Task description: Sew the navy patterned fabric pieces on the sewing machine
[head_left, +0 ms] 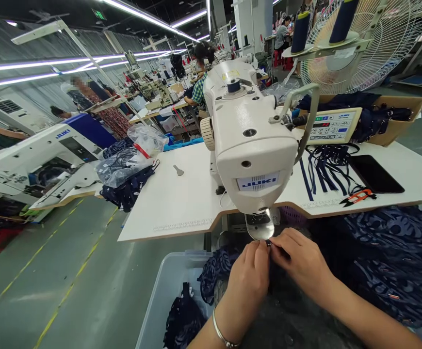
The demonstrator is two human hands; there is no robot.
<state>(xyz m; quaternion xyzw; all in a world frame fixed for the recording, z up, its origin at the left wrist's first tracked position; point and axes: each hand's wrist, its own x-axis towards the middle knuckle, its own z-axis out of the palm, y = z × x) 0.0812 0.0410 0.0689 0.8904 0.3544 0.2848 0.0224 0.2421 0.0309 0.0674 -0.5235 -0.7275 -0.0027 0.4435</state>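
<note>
Just below the rounded metal plate point(262, 229) under the head of a white JUKI sewing machine point(252, 145), my two hands meet. My left hand point(249, 271) is closed in a pinch at a small dark piece point(268, 242) with a tiny shiny spot. From the other side, my right hand point(300, 259) pinches the same piece. Fingers hide most of it, so its kind does not show. Dark patterned navy fabric point(218, 271) drapes from beside my left hand into a clear plastic bin point(160, 286).
On the white table are orange-handled thread snips point(358, 197), a black phone point(376, 173), navy straps point(323, 169) and a small metal key-like piece point(178, 170). A cardboard box point(402, 128) and a fan point(342, 63) stand behind. More navy fabric point(396, 261) lies at right.
</note>
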